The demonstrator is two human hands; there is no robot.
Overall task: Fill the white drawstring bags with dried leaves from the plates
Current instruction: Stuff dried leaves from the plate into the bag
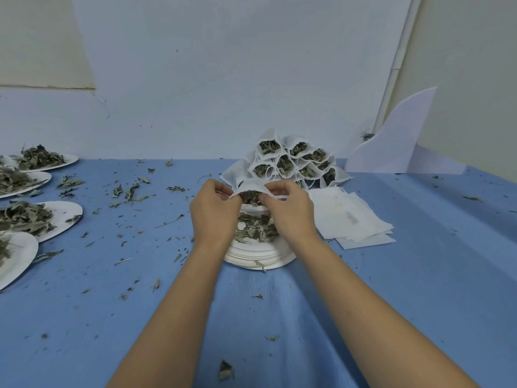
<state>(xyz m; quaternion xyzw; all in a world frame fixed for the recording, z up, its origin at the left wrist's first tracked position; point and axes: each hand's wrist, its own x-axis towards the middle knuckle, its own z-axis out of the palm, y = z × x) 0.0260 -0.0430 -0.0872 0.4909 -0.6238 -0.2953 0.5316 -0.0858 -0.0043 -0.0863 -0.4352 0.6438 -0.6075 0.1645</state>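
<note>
A white drawstring bag (251, 186) hangs above a stack of white plates (260, 257), its mouth open and dried leaves visible inside. My left hand (214, 210) pinches the bag's left rim. On the other side, my right hand (288, 210) pinches the right rim, fingertips at the opening. More dried leaves (256, 228) lie on the top plate, right under the bag. Behind it, filled bags (291, 161) are stacked in a pile with their open mouths facing me.
Flat empty bags (355, 217) lie in a heap right of the plates. Several plates of leaves (63, 217) sit along the table's left edge. Loose leaf bits are scattered over the blue cloth (419, 261). A white curved board (397, 141) leans at the back right.
</note>
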